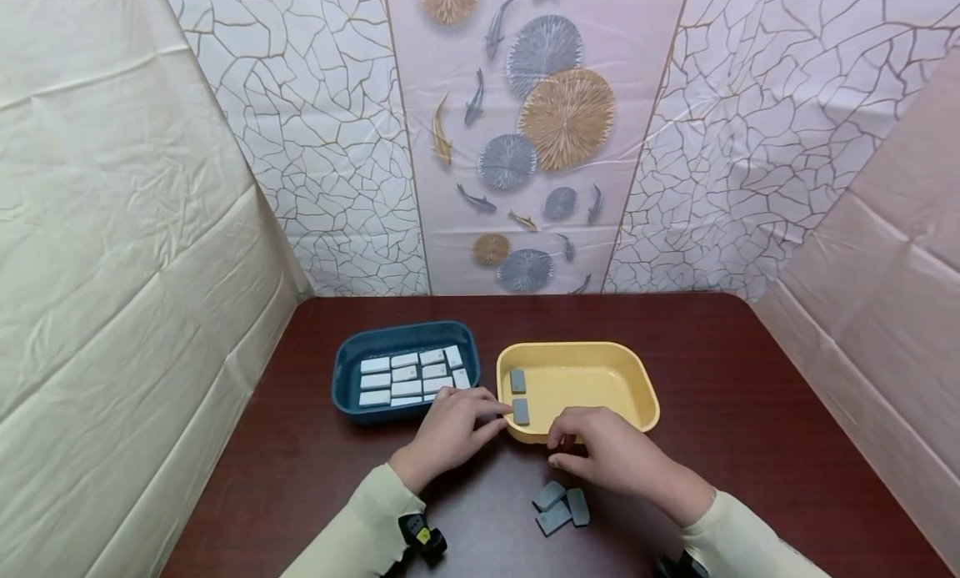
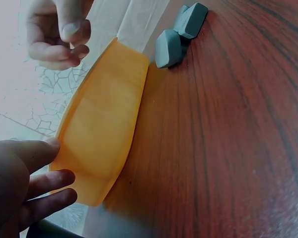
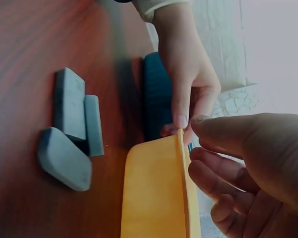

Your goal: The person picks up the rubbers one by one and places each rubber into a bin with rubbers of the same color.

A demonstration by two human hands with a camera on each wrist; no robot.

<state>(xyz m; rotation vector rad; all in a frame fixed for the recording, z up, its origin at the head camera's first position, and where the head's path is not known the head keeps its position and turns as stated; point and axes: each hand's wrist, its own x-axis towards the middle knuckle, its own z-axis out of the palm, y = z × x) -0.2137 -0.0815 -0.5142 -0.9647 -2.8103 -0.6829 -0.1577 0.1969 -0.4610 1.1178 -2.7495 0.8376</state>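
In the head view my left hand is at the left front corner of a yellow tray, its extended index finger at the rim beside a grey tile. A second grey tile lies behind that one in the tray. Over the tray's front rim hovers my right hand, fingers loosely bent, thumb apart from them, with nothing seen in its grasp. Three grey tiles lie grouped on the table in front of the tray. The left wrist view shows my left fingers fairly straight by the yellow wall.
Left of the yellow tray stands a dark blue tray with several white tiles lying in rows. Both trays rest on a dark red wooden table. Patterned cloth hangs behind, and pale cloth walls rise at both sides.
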